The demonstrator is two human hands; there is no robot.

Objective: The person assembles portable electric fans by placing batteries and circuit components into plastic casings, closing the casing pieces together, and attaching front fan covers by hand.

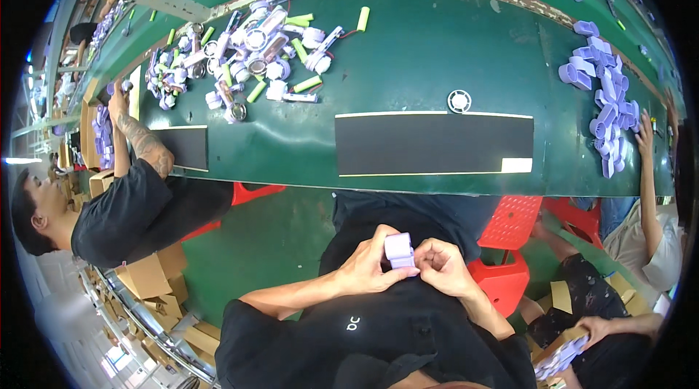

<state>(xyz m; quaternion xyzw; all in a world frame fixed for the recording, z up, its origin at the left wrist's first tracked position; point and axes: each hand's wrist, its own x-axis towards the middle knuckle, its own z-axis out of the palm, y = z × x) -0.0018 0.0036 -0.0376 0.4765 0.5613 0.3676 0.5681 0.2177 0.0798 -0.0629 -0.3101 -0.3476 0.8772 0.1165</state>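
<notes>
1. Currently, the left hand [368, 265] is gripping a lilac piece [398, 246] over the lap, its fingers closing around the side and its thumb pressing low against it.
2. Beside it, the right hand [448, 269] is curling inward, thumb and forefinger nearly meeting at the piece's right edge; whether they are pinching something small, I cannot tell.
3. Judging by this, the person is working on or checking that piece by hand; the next move is probably calling for a firm left hold and fine right fingertip control.
4. To the right, a red stool [502, 287] is standing below the table edge.
5. Ahead, a black mat [429, 145] is lying on the green table [437, 47], with a white round part [459, 101] resting just beyond its far edge.
6. Farther off, lilac shells [606, 98] are lying heaped at right, while a mixed pile [255, 40] of lilac parts and bright green cylinders is spreading across the left.
</notes>
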